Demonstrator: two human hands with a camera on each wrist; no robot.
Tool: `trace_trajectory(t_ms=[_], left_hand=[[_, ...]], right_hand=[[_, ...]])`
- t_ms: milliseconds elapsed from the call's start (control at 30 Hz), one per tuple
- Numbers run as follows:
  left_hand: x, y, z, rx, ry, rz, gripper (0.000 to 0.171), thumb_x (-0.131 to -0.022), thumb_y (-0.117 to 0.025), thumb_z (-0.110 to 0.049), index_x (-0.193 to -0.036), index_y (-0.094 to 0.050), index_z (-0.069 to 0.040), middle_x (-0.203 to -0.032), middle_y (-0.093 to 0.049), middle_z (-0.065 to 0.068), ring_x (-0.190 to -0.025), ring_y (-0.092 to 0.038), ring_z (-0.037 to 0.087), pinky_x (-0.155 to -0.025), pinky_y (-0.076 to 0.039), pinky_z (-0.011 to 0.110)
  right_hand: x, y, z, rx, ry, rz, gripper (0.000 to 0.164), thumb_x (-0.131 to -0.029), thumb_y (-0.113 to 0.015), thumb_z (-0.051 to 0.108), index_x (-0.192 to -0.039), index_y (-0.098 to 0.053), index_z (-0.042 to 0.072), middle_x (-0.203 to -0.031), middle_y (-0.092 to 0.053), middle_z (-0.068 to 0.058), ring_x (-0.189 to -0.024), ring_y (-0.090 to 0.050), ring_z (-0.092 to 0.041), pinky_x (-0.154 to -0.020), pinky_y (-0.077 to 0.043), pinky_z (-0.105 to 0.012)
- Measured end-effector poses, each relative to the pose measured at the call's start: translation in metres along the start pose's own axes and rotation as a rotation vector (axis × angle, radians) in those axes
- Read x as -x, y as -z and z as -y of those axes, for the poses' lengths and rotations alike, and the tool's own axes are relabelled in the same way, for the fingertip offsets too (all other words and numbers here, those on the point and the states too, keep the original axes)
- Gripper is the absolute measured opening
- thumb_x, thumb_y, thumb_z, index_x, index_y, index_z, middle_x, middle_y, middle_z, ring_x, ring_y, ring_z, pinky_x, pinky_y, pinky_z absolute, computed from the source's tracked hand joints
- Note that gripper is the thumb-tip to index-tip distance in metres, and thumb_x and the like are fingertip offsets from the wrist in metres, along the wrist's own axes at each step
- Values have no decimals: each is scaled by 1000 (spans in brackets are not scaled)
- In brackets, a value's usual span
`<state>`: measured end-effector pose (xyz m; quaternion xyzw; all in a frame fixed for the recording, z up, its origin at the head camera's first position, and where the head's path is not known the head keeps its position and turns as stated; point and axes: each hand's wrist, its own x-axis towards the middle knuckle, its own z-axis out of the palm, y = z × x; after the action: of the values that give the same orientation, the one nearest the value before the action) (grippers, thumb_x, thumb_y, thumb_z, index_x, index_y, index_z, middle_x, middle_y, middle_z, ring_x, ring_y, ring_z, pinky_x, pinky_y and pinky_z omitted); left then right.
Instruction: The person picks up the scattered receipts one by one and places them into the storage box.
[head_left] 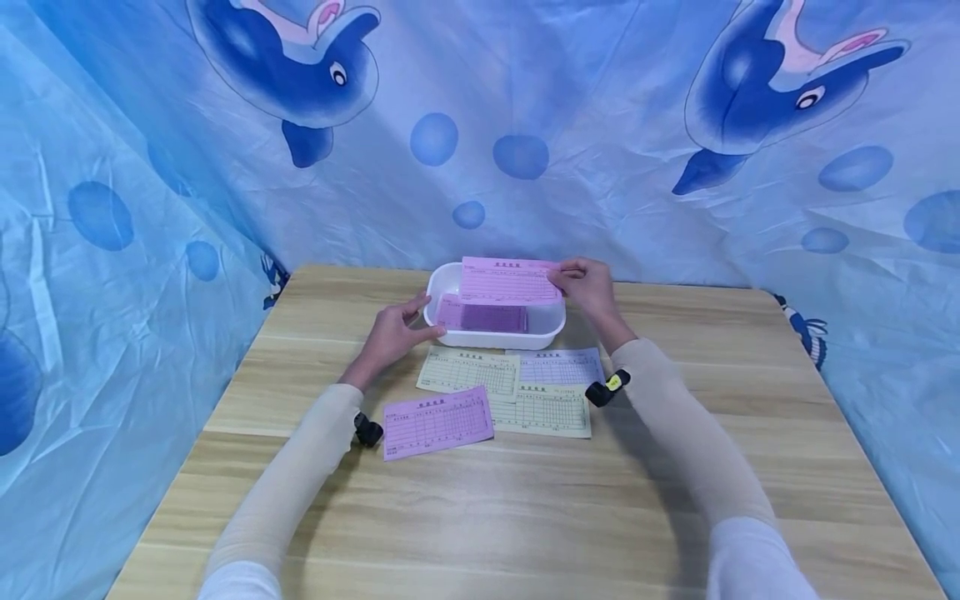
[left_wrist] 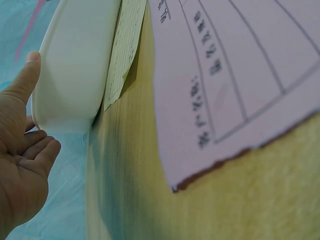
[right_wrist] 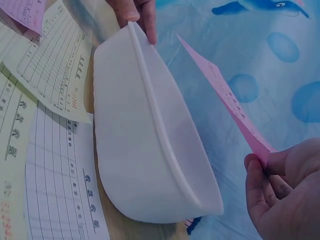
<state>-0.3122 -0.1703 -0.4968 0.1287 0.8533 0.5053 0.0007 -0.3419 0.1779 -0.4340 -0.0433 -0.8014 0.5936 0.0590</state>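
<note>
My right hand (head_left: 588, 290) pinches the right end of a pink printed form slip (head_left: 508, 283) between thumb and fingers, holding it above a white plastic tub (head_left: 495, 340). The right wrist view shows this slip (right_wrist: 225, 95) edge-on, apart from the tub. My left hand (head_left: 393, 333) holds the tub's left end, the thumb at the front rim and other fingers farther back. Inside the tub lie pink slips (head_left: 448, 312), partly in shadow. Below my left hand, a purplish-pink slip (head_left: 438, 423) lies on the table.
In front of the tub, two pale yellow-green slips (head_left: 555, 412) and a pale lavender slip (head_left: 562, 367) overlap on the wooden table (head_left: 480, 525). A blue cloth (head_left: 600, 217) with dolphin prints hangs behind the table and at its sides.
</note>
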Motion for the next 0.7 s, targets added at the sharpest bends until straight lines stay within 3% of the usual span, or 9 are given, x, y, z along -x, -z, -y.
trace_trajectory(t_ms=[167, 500, 700], left_hand=[[1, 0, 0, -3, -6, 1, 86, -80, -88, -41, -148, -50, -5, -158, -41, 11, -145, -43, 27, -117, -44, 35], [1, -1, -1, -6, -4, 1, 87, -79, -88, -42, -148, -50, -6, -159, -40, 10, -145, -44, 29, -117, -44, 38], [0, -1, -1, -5, -14, 1, 86, -80, -88, -39, -148, -50, -5, -160, -39, 11, -146, -42, 28, -117, -43, 37]], right_hand=[[-5, -13, -1, 18, 1, -5, 24, -93, -77, 9, -112, -73, -3, -111, -74, -22, -88, -72, -17, -74, -64, -23], [-8, -37, -8, 66, -4, 32, 18, -91, -77, 8, -106, -75, -2, -103, -75, -21, -73, -70, -14, -73, -66, -32], [-8, -47, -12, 93, -29, 57, 23, -90, -77, 8, -110, -73, -3, -105, -74, -20, -84, -73, -25, -80, -66, -39]])
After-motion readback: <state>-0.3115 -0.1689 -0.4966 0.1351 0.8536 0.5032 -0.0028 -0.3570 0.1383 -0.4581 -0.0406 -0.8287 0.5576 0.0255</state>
